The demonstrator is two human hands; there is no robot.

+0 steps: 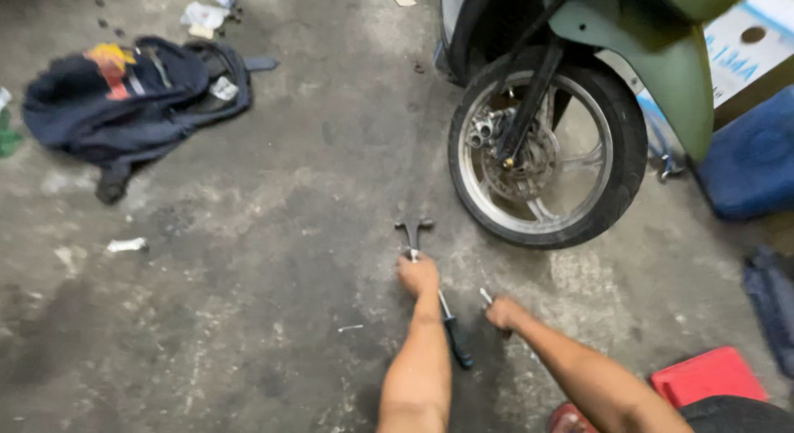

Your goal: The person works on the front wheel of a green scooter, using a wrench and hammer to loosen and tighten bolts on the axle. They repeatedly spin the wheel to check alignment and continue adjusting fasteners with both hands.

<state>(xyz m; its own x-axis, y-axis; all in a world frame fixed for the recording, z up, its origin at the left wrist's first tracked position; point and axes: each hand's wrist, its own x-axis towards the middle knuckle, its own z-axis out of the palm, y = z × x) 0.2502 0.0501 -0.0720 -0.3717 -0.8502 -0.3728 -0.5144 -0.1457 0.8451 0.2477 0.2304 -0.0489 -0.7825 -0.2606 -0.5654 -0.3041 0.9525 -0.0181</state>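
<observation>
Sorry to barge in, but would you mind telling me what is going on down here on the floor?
A person reaches down to the concrete floor beside a scooter's front wheel. The left hand grips a T-shaped wrench lying there, and the right hand holds a small metal tool. A dark-handled screwdriver lies between the arms. A dark backpack sits off to the left, a red box by the right arm.

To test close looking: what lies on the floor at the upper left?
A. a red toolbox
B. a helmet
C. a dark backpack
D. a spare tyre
C: a dark backpack lies crumpled on the concrete floor, far from both hands and the scooter wheel.
</observation>
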